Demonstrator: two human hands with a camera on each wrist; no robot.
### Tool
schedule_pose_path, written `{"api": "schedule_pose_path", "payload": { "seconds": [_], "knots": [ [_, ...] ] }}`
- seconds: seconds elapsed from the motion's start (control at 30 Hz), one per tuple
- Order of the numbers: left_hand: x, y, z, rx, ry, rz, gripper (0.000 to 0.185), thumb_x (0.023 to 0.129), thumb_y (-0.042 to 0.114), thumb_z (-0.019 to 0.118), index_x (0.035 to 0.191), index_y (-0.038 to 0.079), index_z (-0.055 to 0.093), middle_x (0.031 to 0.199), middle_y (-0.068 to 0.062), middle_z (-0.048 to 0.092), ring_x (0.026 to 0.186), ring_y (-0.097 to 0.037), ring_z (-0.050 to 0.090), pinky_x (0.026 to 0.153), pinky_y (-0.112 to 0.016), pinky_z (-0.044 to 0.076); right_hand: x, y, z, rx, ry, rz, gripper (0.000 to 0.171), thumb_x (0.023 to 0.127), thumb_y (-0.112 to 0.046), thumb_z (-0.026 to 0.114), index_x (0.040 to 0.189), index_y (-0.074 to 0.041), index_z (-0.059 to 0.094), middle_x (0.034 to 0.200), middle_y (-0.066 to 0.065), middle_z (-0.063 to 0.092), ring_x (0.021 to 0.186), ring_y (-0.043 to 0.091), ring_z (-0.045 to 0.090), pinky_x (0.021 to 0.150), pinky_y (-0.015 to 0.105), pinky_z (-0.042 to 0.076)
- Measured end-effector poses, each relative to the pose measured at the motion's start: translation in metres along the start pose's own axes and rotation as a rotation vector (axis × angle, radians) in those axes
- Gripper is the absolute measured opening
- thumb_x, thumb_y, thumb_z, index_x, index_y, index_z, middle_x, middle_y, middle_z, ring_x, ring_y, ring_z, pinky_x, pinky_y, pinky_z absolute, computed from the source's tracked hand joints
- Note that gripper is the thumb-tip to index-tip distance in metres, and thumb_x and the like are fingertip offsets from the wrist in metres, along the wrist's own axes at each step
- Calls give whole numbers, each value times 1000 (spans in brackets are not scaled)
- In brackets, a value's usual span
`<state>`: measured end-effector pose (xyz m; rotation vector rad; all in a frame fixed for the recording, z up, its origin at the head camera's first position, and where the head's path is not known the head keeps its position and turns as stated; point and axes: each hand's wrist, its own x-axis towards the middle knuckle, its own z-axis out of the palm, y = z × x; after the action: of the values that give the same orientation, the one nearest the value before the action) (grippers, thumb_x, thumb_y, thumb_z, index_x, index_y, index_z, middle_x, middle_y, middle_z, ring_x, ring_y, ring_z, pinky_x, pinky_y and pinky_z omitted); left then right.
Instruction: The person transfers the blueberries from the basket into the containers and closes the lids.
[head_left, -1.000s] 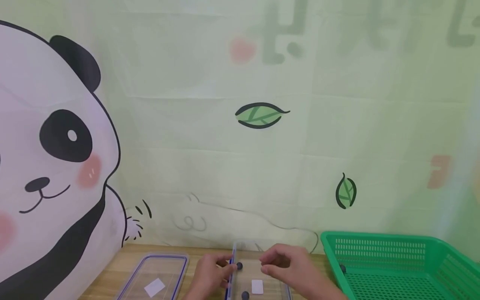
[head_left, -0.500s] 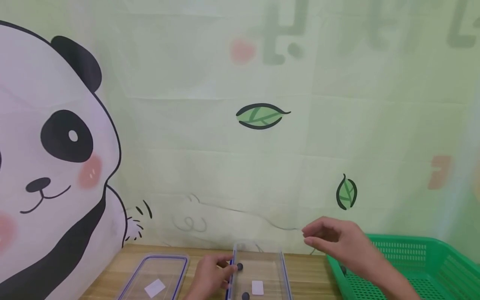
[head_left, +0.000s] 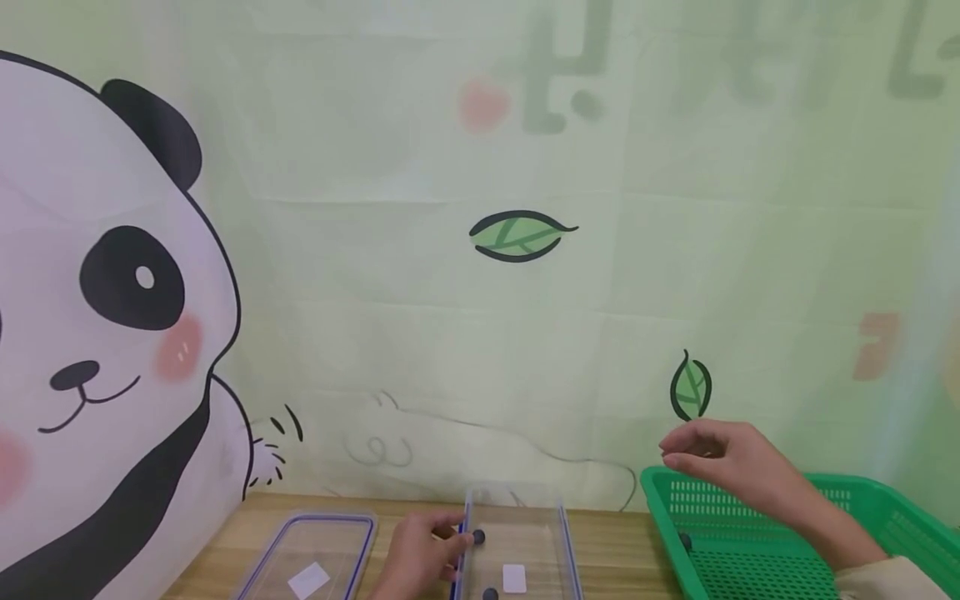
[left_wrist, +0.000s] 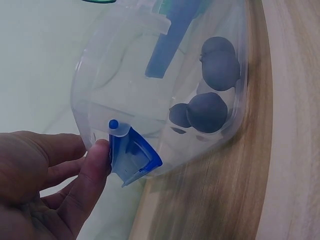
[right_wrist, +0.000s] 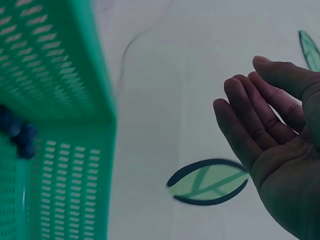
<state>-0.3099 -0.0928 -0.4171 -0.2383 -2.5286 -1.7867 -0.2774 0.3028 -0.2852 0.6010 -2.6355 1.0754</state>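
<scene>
The left hand (head_left: 418, 557) rests at the left wall of the clear box (head_left: 525, 533), its thumb curled against the blue clip (left_wrist: 131, 156) on that wall; the wrist view shows fingers loosely bent beside the box, pinching the clip edge. Inside the box lie dark balls (left_wrist: 207, 112), two seen from the head view near the left wall, and a white label (head_left: 514, 577).

The right hand (head_left: 720, 462) hangs in the air above the near-left corner of the green basket (head_left: 862, 533), fingers relaxed and slightly bent, palm empty in the wrist view (right_wrist: 272, 135). One dark ball (head_left: 686, 541) lies inside the basket by its left wall, below the hand.

Left of the box, a clear lid (head_left: 311, 554) with a blue rim lies flat on the wooden worktop (head_left: 607, 542). Behind everything hangs a pale green backdrop with a panda (head_left: 97, 333) and two leaves (head_left: 521, 236).
</scene>
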Motion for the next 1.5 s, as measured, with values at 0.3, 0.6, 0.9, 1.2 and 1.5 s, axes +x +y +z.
{"api": "schedule_pose_path", "payload": {
  "seconds": [0.3,0.6,0.9,1.2,1.5],
  "knots": [
    [-1,0,1,-5,-3,4,35,94,-4,76,127,-11,70,88,-8,67,67,-15,67,59,-32,65,3,42,-2,-6,-60,80,23,101,-21,75,115,-3,74,108,6,75,100,23,69,80,32,61],
    [0,-1,-1,-6,-8,-1,35,95,-3,75,128,-12,69,88,-8,67,65,-15,67,59,-32,65,6,93,5,-5,-165,80,17,99,-13,76,109,1,74,101,6,75,93,23,68,74,30,59],
    [-1,0,-1,1,-16,4,35,95,-2,76,128,-13,69,88,-8,67,65,-15,67,59,-32,65,8,120,20,-47,-257,100,15,93,-3,78,106,3,75,101,9,76,92,25,71,76,38,63],
    [-1,1,0,13,-14,-4,34,95,-2,76,127,-12,70,88,-7,67,64,-14,67,58,-31,64,13,149,32,-91,-351,106,24,86,-3,82,109,2,77,102,7,75,92,22,71,79,43,65],
    [1,-1,0,19,-13,-17,34,95,-1,76,127,-12,70,90,-8,67,64,-14,67,57,-31,64,28,237,47,-1,-454,140,32,81,-15,89,113,-13,81,103,0,76,91,21,72,77,43,65]
  ]
}}
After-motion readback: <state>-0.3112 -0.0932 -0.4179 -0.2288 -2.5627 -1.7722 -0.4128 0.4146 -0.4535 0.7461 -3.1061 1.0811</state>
